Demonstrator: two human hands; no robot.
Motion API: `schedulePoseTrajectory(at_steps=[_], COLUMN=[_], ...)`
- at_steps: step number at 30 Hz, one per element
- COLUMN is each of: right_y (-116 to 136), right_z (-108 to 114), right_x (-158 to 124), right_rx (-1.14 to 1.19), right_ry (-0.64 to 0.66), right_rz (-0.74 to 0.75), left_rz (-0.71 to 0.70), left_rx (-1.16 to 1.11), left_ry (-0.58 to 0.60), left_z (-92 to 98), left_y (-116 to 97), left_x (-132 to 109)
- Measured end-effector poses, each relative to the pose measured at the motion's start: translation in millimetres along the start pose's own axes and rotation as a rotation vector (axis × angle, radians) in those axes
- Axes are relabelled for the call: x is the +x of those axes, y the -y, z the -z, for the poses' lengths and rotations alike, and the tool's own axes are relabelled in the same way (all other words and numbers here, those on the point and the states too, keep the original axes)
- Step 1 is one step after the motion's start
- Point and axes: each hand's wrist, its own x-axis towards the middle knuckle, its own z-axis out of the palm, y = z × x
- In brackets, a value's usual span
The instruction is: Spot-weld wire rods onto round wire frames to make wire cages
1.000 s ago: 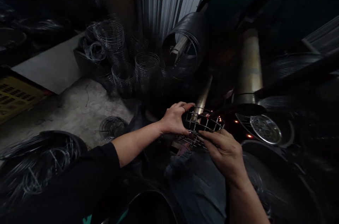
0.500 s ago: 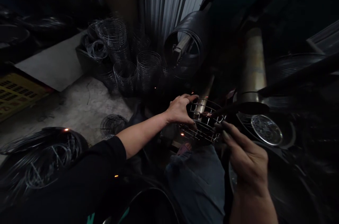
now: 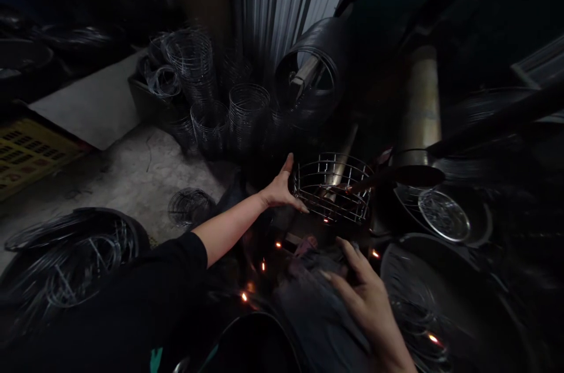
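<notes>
A round wire basket (image 3: 315, 209) made of rings and short cross wires hangs around a dark spot-welder-like arm (image 3: 370, 181) and a brass-coloured bar (image 3: 340, 168). My left hand (image 3: 281, 190) is at the basket's left side, thumb and fingers spread wide, the fingertips close to its lower ring; whether they touch it I cannot tell. Lower and nearer, my right hand (image 3: 368, 296) is apart from the basket, its fingers parted and slightly blurred, with nothing visible between them. Glowing sparks (image 3: 263, 266) fly below the basket.
Stacks of wire rings (image 3: 249, 108) stand at the back left. Coiled wire fills a black tub (image 3: 141, 238) at lower left. A large dark basin (image 3: 445, 267) is at right, beneath a thick metal cylinder (image 3: 420, 103). A yellow crate (image 3: 30, 150) sits far left.
My right hand has let go of the basket's right side and moved down and left. My left hand has shifted slightly left and spread. More sparks are flying.
</notes>
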Motion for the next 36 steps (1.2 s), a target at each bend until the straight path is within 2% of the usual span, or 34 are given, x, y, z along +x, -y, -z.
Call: schedulePoseTrajectory(at_steps=[2, 4, 8, 10, 12, 14, 16, 18, 22, 28, 36], right_y=[11, 28, 67, 81, 88, 88, 82, 75, 62, 44, 33], right_z=[1, 5, 18, 23, 24, 21, 15, 10, 5, 5, 14], right_x=[-3, -2, 3, 8, 17, 29, 38, 42, 34, 26, 49], right_rx=[-0.133, -0.226, -0.211, -0.122, -0.025, 0.037, -0.002, -0.186, -0.59, -0.496, -0.479], right_ry=[0.039, 0.052, 0.077, 0.119, 0.197, 0.301, 0.348, 0.324, 0.236, 0.05, -0.113], right_rz=[0.128, 0.263, 0.451, 0.449, 0.37, 0.248, 0.16, 0.167, 0.309, 0.42, 0.526], left_rz=[0.125, 0.175, 0.131, 0.028, -0.082, -0.136, -0.143, -0.125, -0.103, -0.092, -0.142], left_rx=[-0.217, -0.328, -0.313, -0.2, 0.007, 0.208, 0.335, 0.396, 0.396, 0.319, 0.298], left_ry=[-0.036, -0.071, -0.08, -0.044, -0.007, 0.005, 0.009, -0.003, -0.051, -0.049, -0.084], left_z=[-5.8, -7.7, 9.6, 20.5, 25.7, 24.6, 20.1, 15.5, 8.9, -2.7, -9.5], left_y=[17, 23, 6, -10, -28, -45, -58, -65, -64, -58, -59], left_x=[-5, -8, -28, -47, -68, -85, -95, -99, -95, -84, -59])
